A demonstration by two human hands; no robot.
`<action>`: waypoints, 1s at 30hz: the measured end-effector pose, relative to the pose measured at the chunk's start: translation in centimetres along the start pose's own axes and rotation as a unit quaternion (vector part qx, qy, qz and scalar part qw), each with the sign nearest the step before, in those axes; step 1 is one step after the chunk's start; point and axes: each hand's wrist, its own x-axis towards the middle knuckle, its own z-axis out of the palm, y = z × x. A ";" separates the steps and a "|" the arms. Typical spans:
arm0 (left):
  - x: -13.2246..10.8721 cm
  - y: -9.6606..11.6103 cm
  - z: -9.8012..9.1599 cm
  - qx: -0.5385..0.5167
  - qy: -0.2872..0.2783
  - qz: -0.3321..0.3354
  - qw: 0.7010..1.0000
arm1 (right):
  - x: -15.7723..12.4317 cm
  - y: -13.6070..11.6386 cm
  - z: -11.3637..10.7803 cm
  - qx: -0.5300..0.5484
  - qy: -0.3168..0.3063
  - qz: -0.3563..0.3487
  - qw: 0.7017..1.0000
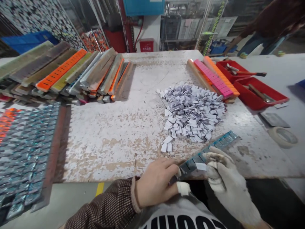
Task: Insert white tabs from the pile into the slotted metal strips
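Observation:
My left hand (160,182), bare with white tape round the thumb, grips the near end of a slotted bar (222,141). The bar is grey-blue with dark cross slots and slants up to the right at the table's front edge. My right hand (226,181), in a dirty white glove, is closed over the bar's near half. Between its fingers sticks out a small white tab (201,166), close beside the bar. Beyond the bar lies a big heap of similar white tabs (190,111), with a few loose ones (167,144) in front.
Slotted bars in many colours (59,70) are stacked at the back left. Blue-grey pieces (28,152) fill the left side. Pink and orange bars (212,76), red trays (262,92) with tools and a tape roll (283,136) are at right. A person (271,28) stands behind.

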 end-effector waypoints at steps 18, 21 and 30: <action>-1.3 -0.3 0.9 0.008 -0.090 -0.086 0.992 | 2.1 -2.0 1.5 -0.193 -0.122 -0.102 0.968; -1.3 -0.2 0.8 0.006 -0.097 -0.093 0.991 | 2.8 -1.8 1.6 -0.208 -0.149 -0.115 0.960; -0.9 0.1 0.6 0.020 -0.113 -0.092 0.989 | 2.4 -1.3 3.0 -0.176 -0.157 -0.126 0.964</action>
